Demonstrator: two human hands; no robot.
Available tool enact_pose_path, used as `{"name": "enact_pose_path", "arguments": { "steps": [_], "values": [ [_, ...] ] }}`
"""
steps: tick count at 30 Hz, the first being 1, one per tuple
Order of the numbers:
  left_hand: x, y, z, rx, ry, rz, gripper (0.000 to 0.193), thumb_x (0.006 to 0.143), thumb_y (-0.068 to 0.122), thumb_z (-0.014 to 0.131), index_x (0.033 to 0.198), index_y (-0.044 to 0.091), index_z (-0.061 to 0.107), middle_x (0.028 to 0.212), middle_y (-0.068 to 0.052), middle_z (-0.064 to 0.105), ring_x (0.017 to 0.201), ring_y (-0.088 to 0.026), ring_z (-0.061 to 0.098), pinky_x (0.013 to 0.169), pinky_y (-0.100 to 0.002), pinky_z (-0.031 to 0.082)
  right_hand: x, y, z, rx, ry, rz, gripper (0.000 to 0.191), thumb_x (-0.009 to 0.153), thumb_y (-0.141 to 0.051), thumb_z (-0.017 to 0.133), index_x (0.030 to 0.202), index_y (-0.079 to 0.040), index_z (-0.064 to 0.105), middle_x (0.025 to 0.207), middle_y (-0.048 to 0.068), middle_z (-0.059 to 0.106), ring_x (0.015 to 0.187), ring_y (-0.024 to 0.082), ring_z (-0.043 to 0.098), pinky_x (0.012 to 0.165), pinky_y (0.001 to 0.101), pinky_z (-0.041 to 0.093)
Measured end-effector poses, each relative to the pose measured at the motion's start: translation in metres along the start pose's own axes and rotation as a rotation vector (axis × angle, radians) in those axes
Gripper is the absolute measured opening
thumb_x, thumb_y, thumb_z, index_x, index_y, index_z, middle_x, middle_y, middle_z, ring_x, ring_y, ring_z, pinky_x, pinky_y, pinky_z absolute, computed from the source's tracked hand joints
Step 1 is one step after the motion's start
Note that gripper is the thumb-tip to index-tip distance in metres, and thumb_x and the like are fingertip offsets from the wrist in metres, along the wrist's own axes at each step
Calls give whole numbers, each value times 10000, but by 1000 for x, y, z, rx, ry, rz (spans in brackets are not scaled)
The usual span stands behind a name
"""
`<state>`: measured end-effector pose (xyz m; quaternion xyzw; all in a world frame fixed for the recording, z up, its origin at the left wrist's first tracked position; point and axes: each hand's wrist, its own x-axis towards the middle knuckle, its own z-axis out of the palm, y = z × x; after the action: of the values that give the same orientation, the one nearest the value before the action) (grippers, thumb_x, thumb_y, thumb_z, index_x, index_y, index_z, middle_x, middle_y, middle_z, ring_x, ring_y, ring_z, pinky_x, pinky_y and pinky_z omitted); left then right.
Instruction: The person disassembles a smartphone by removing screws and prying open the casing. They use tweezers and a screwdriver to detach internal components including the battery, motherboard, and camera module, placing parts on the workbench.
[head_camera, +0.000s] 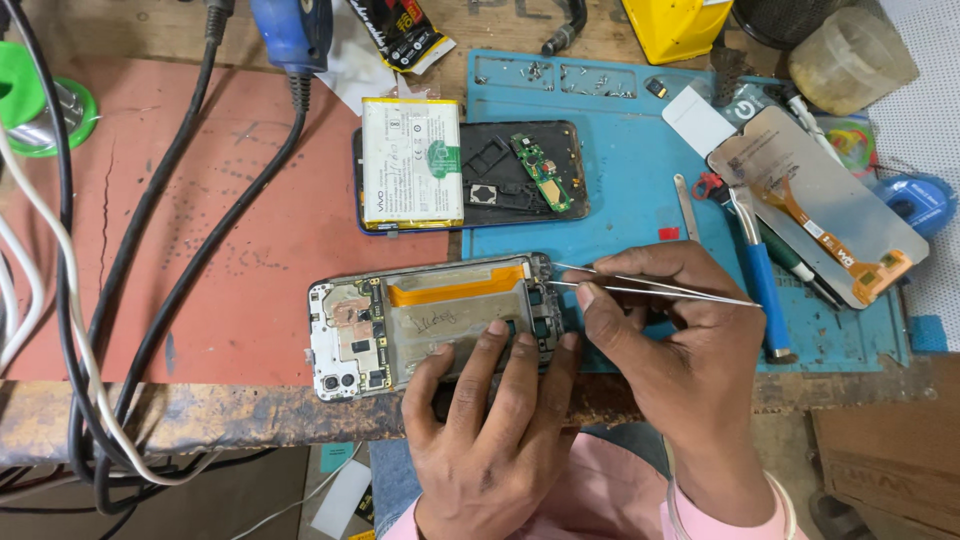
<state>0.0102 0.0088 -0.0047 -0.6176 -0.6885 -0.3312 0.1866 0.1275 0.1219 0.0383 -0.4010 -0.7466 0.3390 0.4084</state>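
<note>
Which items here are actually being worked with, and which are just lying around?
In use:
opened phone frame
tweezers
left hand
right hand

Lying about:
battery
back cover
small green board
display panel
blue-handled tool
black cables

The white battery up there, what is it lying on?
The white battery lies on a dark phone back cover, beside a small green circuit board. The cover under the battery is hidden.

Battery (411, 163) lies on back cover (520, 170) behind phone (430, 322).
</note>
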Motion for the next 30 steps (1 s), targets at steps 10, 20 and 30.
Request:
{"name": "enact_pose_path", "arguments": {
  "steps": [10, 20, 30],
  "values": [
    [-1, 0, 1, -20, 4, 8, 377, 936, 394, 750, 1274, 227, 757, 1236, -27, 622, 1226, -227, 633, 1063, -522, 419, -11, -2, -8, 251, 273, 24, 262, 1074, -100, 700, 1245, 68, 594, 983, 135, 738, 746, 98, 660, 678, 215, 550],
    [-17, -1, 14, -29, -9, -24, 419, 876, 338, 725, 1288, 266, 745, 1220, -15, 640, 1225, -207, 652, 1086, -540, 417, -20, 2, -28, 30, 381, 70, 277, 1110, -160, 705, 1252, 70, 643, 897, 133, 703, 757, 128, 678, 722, 259, 569],
    [-17, 1, 18, -10, 7, -20, 414, 875, 395, 752, 1271, 276, 746, 1219, -17, 629, 1227, -209, 644, 1089, -542, 403, 22, -15, -9, -377, 142, -39, 229, 949, -170, 757, 1111, -42, 658, 1012, 78, 772, 824, 169, 740, 740, 306, 563]
  ]
}}
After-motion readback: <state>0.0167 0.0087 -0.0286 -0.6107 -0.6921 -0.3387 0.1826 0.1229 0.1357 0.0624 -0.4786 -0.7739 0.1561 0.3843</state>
